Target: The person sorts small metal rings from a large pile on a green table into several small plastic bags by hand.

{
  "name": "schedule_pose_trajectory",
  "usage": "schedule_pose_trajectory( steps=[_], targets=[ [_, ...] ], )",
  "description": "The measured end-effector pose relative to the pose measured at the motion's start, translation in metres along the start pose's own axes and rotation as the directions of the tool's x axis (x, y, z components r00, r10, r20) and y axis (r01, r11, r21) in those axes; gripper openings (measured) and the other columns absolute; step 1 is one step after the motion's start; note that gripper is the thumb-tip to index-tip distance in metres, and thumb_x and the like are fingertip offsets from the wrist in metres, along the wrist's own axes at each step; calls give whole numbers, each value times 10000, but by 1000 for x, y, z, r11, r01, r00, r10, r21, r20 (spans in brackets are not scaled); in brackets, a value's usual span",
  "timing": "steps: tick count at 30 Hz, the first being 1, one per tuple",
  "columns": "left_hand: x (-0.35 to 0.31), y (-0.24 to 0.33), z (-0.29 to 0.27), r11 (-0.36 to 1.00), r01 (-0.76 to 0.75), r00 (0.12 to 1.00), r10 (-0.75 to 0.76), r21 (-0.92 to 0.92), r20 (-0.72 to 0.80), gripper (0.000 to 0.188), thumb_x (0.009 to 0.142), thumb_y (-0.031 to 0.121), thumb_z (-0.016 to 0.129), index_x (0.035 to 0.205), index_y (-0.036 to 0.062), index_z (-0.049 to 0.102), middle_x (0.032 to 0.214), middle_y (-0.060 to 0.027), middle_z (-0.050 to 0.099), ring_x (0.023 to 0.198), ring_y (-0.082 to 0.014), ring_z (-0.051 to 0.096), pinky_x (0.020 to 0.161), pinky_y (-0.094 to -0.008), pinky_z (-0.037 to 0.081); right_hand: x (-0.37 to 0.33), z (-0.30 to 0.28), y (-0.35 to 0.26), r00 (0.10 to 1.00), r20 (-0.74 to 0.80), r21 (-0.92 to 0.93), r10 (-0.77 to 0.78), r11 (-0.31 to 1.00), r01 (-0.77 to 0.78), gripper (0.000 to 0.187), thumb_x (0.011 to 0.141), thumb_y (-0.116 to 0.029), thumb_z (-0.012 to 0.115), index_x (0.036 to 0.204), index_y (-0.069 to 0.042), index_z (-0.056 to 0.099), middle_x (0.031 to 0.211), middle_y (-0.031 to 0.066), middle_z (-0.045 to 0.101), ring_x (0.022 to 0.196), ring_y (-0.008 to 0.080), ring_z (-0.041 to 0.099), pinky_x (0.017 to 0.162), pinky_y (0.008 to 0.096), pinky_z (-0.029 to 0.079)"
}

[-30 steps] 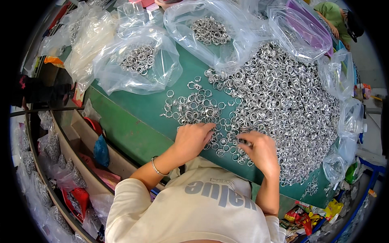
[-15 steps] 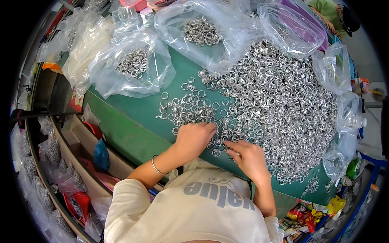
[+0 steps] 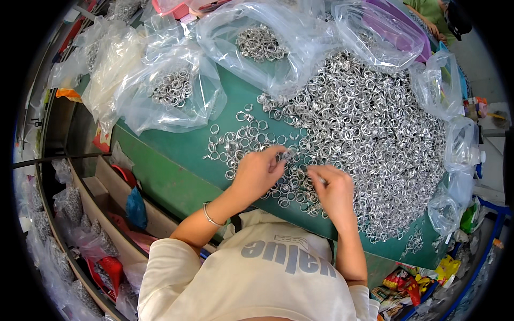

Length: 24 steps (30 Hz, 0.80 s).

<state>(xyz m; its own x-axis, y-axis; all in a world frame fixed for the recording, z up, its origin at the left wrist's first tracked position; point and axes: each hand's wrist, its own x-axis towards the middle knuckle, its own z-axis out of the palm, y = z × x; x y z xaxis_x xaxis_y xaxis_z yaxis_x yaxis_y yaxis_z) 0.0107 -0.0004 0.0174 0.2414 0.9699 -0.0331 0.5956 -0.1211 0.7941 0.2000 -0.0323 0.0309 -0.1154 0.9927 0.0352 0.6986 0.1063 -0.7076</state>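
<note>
My left hand (image 3: 257,172), a bangle on its wrist, pinches a silver ring (image 3: 289,154) between thumb and fingertips above the table. To its right, my right hand (image 3: 335,193) is closed, thumb against fingers. A small greyish piece shows at its fingertips, too blurred to name. Beneath and between both hands lie loose silver rings (image 3: 284,191). A smaller spread of rings (image 3: 241,140) lies just beyond my left hand. The large heap of rings (image 3: 375,123) rises beyond and to the right of my right hand.
Clear plastic bags holding rings, one at the left (image 3: 139,104) and one at the back (image 3: 219,40), lie on the green table (image 3: 160,155). A purple bin (image 3: 423,45) stands far right. Wooden compartments (image 3: 96,187) line the left. Another person (image 3: 431,16) is at the far right corner.
My left hand has lifted off the rings and moved slightly away from me, a ring now showing in its fingers. My right hand has moved a little right and away, its fingers more closed.
</note>
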Motion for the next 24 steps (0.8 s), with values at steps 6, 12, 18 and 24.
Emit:
schedule_pose_trajectory(
  steps=[6,12,18,24],
  targets=[
    [-1,-13,-12,995,24,990,-38,-100,-139,227,794,35,655,1013,-5,614,539,-63,474,452,-125,411,451,-280,339,19,10,-8,993,-107,-334,-58,942,20,80,745,-83,667,825,-74,667,709,76,576,611,259,614,520,365,478],
    [-1,-18,-19,998,61,987,-60,3,-151,226,800,49,650,1016,-2,614,540,-89,502,439,-157,442,450,-292,359,30,29,-6,994,-55,-500,-90,864,50,86,705,-18,614,735,-55,542,702,81,577,640,263,634,500,369,486],
    [-3,-16,-20,989,90,978,-66,114,-198,195,805,57,641,998,35,625,554,-94,529,447,-213,499,456,-320,390,23,7,-3,988,-153,-205,31,977,-62,61,747,-67,663,787,-88,623,686,75,640,567,273,612,518,364,467],
    [0,-1,3,953,-175,979,194,249,-56,197,796,117,653,990,88,629,677,-94,599,557,-261,595,502,-369,460,17,-8,5,973,54,435,223,872,-224,64,812,-71,653,812,-41,596,888,101,662,532,173,581,482,279,425]
  ],
)
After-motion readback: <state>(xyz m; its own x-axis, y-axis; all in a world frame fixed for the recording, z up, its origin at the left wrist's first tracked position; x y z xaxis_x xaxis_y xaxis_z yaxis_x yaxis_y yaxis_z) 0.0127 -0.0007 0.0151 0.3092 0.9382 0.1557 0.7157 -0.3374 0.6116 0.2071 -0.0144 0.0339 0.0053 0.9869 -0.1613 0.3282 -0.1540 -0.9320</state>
